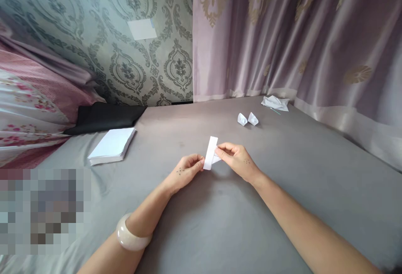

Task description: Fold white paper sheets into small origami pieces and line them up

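A narrow folded strip of white paper [210,152] stands tilted above the grey bed sheet [220,224]. My left hand [186,170] pinches its lower end with fingers curled. My right hand [235,159] pinches a small folded flap on the strip's right side. Both hands hover just above the sheet, close together. A pale bangle [130,236] sits on my left wrist.
A stack of white paper sheets [112,144] lies to the left. Two small folded paper pieces [247,119] sit farther back, with crumpled white paper [275,103] near the curtain [298,35]. A black cloth [106,117] and floral bedding [34,106] lie at the left.
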{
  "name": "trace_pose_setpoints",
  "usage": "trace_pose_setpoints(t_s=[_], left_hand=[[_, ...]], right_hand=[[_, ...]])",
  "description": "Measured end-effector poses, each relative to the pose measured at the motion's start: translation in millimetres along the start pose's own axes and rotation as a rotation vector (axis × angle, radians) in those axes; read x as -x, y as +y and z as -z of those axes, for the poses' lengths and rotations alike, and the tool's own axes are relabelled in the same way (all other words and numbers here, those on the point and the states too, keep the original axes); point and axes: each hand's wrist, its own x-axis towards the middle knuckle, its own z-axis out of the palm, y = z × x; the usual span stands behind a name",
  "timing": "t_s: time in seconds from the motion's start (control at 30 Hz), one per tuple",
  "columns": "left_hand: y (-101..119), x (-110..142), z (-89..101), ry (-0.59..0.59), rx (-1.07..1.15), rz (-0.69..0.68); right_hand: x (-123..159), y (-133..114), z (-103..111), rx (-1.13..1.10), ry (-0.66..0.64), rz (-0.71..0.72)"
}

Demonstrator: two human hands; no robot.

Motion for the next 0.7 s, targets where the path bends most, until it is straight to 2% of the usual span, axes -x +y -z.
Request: trace_pose_setpoints(t_s=[0.1,0.23,0.4,0.53,0.7], left_hand=[[3.4,0.8,-7.0,0.04,0.167,0.015],[6.6,0.5,-14.2,0.096,0.351,0.027],[4.5,-0.5,-15.1,0.142,0.357,0.034],[4.9,-0.2,-16.2,0.146,0.351,0.056],[8.8,1.6,-23.0,0.231,0.517,0.001]], right_hand=[[4.1,-7.1,-4.0,0.091,0.09,-0.018],[8.3,-9.3,-10.1,0.141,0.071,-0.036],[11.2,-5.2,-17.7,0.134,0.008,-0.029],[10.5,-0.9,-18.4,0.195,0.059,0.042],[11.9,0.2,-19.3,0.31,0.082,0.118]])
